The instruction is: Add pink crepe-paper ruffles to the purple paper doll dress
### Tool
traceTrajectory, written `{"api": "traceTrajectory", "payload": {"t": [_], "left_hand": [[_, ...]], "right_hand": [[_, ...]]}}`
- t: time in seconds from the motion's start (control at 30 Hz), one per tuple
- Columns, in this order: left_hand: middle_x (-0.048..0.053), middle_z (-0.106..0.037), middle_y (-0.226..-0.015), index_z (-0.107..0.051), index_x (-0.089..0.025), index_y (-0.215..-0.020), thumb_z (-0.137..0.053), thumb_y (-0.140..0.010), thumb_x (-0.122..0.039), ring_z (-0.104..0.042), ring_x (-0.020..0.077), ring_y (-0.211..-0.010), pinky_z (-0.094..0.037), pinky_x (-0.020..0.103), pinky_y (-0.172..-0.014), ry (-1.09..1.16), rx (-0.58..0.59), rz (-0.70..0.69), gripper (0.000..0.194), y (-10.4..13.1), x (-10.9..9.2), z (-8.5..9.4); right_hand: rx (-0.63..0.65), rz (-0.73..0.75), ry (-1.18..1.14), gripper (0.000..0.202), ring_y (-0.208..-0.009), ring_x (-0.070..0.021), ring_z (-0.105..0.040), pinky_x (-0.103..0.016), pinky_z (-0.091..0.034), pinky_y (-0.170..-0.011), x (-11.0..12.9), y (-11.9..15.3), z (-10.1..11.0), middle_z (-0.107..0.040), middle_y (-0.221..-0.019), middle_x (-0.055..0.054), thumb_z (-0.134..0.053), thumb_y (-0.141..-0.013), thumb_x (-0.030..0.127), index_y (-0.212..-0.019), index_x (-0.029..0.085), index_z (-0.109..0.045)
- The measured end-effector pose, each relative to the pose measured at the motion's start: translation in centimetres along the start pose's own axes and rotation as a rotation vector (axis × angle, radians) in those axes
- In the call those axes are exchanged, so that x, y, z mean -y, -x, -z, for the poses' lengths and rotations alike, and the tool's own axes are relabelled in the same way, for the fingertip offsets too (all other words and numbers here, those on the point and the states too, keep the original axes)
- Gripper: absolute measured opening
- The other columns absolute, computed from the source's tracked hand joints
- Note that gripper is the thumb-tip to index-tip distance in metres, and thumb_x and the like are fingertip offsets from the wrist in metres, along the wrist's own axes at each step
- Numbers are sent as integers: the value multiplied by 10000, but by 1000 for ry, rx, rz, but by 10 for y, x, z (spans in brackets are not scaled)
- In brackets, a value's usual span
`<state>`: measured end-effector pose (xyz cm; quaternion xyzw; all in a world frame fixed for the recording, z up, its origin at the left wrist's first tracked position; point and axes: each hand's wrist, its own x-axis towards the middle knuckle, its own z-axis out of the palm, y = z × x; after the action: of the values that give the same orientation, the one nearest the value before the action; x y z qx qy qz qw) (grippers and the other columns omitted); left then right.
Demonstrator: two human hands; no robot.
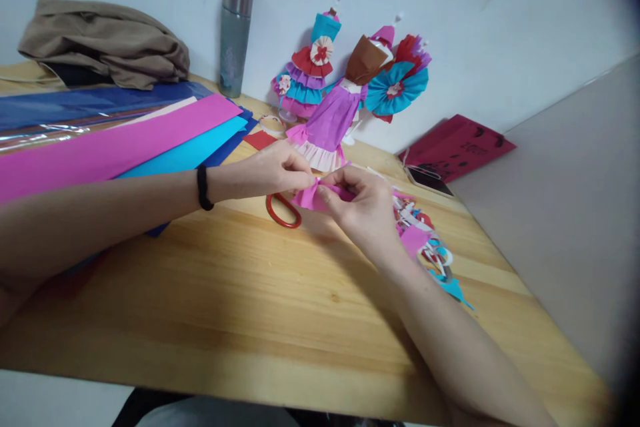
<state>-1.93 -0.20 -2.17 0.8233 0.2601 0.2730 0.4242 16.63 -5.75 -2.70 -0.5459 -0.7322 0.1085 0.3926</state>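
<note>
Wooden table (240, 307): beneath my grip, spreading out around it.
Magenta paper sheet (150, 137): left of my grip, long and flat, overlapping a bright blue sheet (185, 150).
Purple paper dress (327, 123): just beyond my grip, with a pale ruffled hem.
Paper scraps (414, 239): heaped just right of my grip.
My right hand (367, 203): thumb and fingers pinching pink paper (307, 197).
My left hand (280, 167): fingertips closed on its upper edge.
Pink paper: crinkled, between my two hands.
Red loop handle (276, 218): just on the near side of my left fingers.
</note>
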Motion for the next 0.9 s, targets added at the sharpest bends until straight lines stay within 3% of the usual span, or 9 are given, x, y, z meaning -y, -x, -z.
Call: {"api": "traceTrajectory", "payload": {"t": [0.1,0.3,0.63,0.9], "left_hand": [[-22,-455,-492,-494,-150,-533,-548,-846,-243,-374,68,-467,-215,233,-446,49,8,22,331,1,2,-3],[-32,-453,-519,-583,-128,-595,-559,-855,-217,-368,60,-478,-234,219,-458,-12,35,-40,276,-2,9,-1],[-4,-610,-650,-658,-131,-707,-558,-872,-271,-526,92,-604,-366,201,-555,-72,89,-130,239,-5,18,4],[-13,-606,-632,-696,-147,-760,-605,-854,-261,-525,102,-611,-364,212,-567,-160,5,-171,173,-3,14,3]], "right_hand": [[8,22,12,88,-506,-108,-452,-260,-322,-515,1,0,-1,-565,-555,16,-597,-726,222,-644,191,-601],[28,23,4,99,-516,-110,-467,-262,-338,-522,4,2,-1,-591,-579,6,-591,-745,239,-664,189,-618],[25,88,-76,110,-528,-104,-456,-262,-349,-533,5,3,0,-598,-600,9,-599,-760,220,-661,186,-633],[-4,24,-87,92,-522,-103,-444,-262,-340,-533,-2,1,1,-591,-591,20,-628,-776,253,-708,191,-632]]}}
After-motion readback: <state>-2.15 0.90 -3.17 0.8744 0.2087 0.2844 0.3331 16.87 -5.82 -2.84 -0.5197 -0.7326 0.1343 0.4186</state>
